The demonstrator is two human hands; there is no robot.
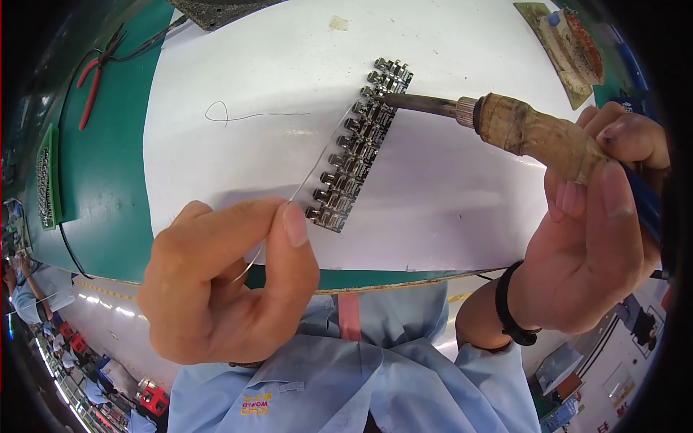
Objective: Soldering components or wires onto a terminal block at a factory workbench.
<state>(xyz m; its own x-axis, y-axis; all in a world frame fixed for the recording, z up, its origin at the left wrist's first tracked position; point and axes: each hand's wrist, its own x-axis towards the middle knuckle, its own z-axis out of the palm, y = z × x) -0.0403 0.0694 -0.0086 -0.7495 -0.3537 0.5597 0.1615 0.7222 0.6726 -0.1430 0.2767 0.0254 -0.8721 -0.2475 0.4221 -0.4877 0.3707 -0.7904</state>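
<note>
Hands [227, 281] [595, 231] flank a slim dark board [365, 144] bearing silvery parts [336, 160].

My board strip [360, 148], black and silver, lies slanted on a white sheet [447, 202]. My tan-wrapped soldering iron [509, 124] points at its upper part, my thin wire [315, 167] slanting alongside.

The light blue shirt [447, 390] has a yellow-pink marking [255, 404] at seven o'clock; one black wristband [505, 307] is at four.

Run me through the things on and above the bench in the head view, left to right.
Green circuit board → red-handled pliers → loose looped wire → strip of small boards with metal connectors → soldering iron.
</note>
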